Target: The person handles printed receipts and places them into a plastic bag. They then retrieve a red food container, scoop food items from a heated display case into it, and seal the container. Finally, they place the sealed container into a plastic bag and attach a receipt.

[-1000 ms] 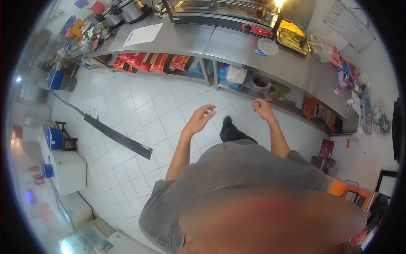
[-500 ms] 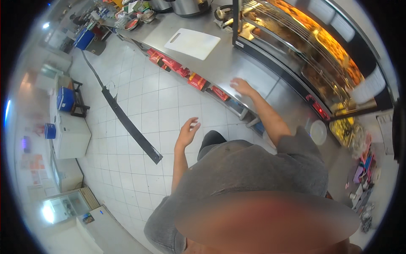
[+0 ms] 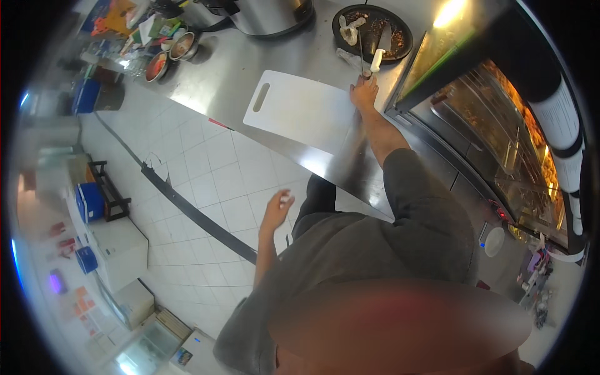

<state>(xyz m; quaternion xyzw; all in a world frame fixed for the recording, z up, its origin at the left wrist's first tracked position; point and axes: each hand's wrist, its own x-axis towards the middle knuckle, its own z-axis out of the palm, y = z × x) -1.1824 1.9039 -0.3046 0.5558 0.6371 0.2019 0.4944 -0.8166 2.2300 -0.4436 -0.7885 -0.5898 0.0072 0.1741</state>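
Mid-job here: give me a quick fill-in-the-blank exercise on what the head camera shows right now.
1. The knife lies on the round black pan, and its handle is ____.
2. On the cutting board, the slot is toward the ____ end in the picture.
3. The hand nearer the pan is the person's ____ one.
4. The other hand shows against the tiled ____.

Missing words: white; left; right; floor.

Blue box [image 3: 90, 202], silver pot [image 3: 270, 16]
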